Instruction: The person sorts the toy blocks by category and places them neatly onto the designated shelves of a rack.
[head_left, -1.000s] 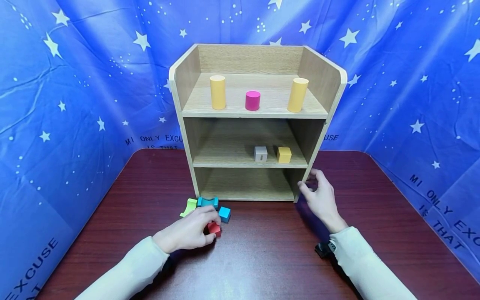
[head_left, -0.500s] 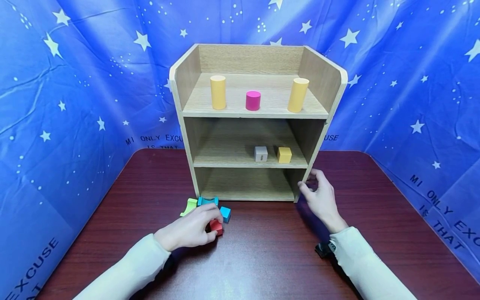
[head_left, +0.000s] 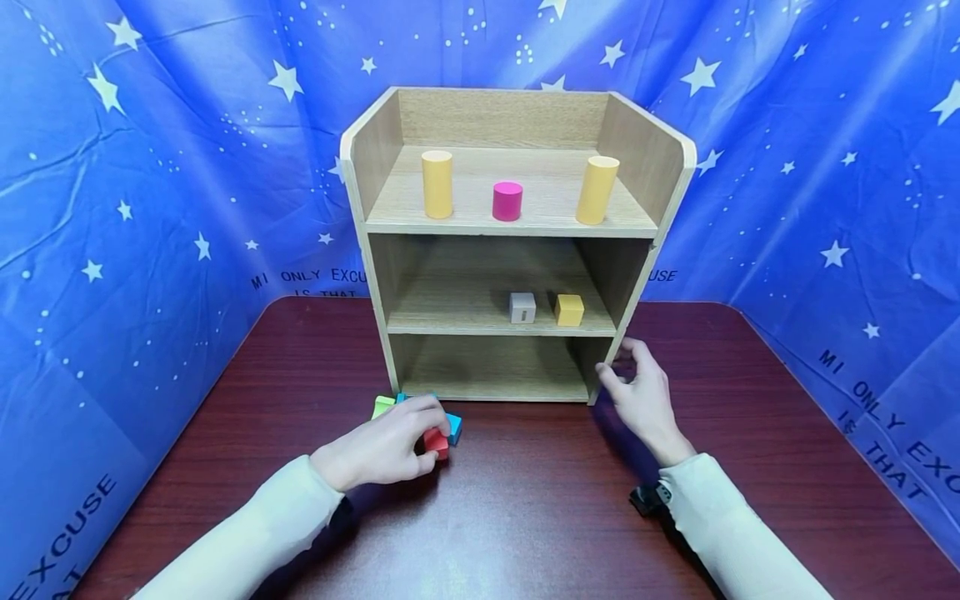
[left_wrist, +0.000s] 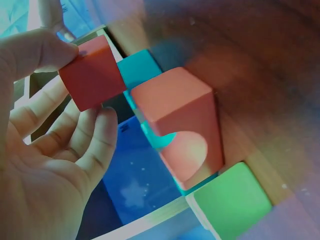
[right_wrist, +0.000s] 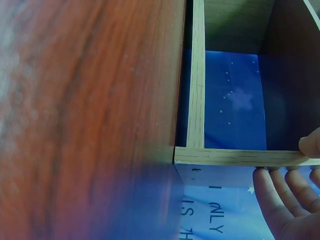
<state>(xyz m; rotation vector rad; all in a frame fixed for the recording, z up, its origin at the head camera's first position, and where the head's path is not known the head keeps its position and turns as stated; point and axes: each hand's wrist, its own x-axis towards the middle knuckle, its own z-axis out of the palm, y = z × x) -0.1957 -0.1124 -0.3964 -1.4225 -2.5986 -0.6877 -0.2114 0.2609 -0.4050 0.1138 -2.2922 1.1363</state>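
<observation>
My left hand (head_left: pixel 382 443) pinches a red cube (left_wrist: pixel 94 74) between its thumb and fingers, low over the tabletop. Just past the cube is a blue cube (head_left: pixel 454 428). In the left wrist view a salmon block with a rounded cutout (left_wrist: pixel 187 102) lies close by, beside a light green block (left_wrist: pixel 234 199); the hand hides the salmon one in the head view. My right hand (head_left: pixel 647 404) grips the right side panel of the small wooden shelf (head_left: pixel 450 287), thumb near the front edge and fingers on the outer face.
On the top board stand two yellow cylinders (head_left: pixel 437 185) (head_left: pixel 597 192) and a magenta cylinder (head_left: pixel 507 202). A grey cube (head_left: pixel 522 308) and a yellow cube (head_left: pixel 569 310) sit on the middle board. Behind the dark red table (head_left: pixel 540 500) hangs a blue starry cloth (head_left: pixel 187 150).
My left hand has slid the short way forward and right with the red cube, nearer the blue cube, and covers more of the blocks behind it. The right hand keeps its place.
</observation>
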